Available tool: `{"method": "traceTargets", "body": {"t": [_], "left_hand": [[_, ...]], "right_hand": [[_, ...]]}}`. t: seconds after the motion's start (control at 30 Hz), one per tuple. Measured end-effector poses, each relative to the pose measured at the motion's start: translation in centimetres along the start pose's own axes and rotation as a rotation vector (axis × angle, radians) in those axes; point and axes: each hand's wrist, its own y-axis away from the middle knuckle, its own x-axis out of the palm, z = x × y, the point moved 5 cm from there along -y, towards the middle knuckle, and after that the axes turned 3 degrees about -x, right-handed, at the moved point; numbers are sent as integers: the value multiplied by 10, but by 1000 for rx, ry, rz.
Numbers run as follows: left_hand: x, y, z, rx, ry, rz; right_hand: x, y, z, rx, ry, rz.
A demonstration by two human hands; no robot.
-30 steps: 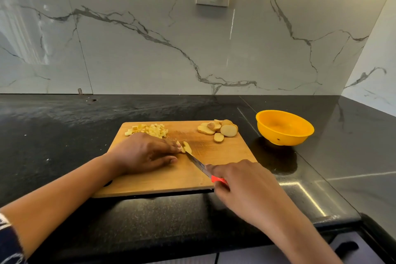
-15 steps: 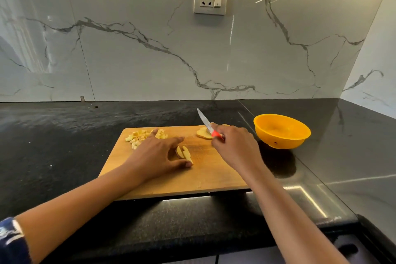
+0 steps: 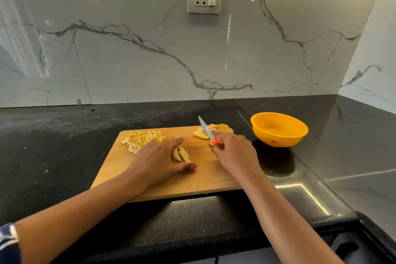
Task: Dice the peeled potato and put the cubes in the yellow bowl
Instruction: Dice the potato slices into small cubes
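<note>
While the right hand [image 3: 233,152] clenched the red handle of the knife [image 3: 205,128] over the far right part of the cutting board [image 3: 203,176], the blade pointed away toward the board's far edge, across the potato slices [image 3: 201,134] piled there. The left hand [image 3: 158,161] lay at the middle of the board with fingers straight and spread, grasping nothing. Its forefinger and thumb bracketed a few potato strips [image 3: 181,155], though whether they pressed the strips could not be told. Those strips lay just to the left of the knife hand, their long axes running from the board's far side toward its near side. A dicing stroke would likely have to cross that axis, so the blade would need to turn. A heap of diced cubes [image 3: 142,138] sat at the board's far left corner. The yellow bowl [image 3: 278,139] stood just off the board's far right corner, nearer the knife hand, apparently holding no cubes.
</note>
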Motion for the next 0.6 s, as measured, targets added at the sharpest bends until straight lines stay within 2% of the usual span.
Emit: {"method": "traceTargets", "body": {"t": [0.27, 0.47, 0.6], "left_hand": [[9, -18, 9, 93, 67, -35], [-6, -33, 22, 456, 19, 329], [-7, -50, 34, 525, -56, 397]], "right_hand": [[2, 2, -1, -2, -8, 4], [1, 1, -3, 12, -11, -2], [-1, 1, -3, 12, -5, -6]]}}
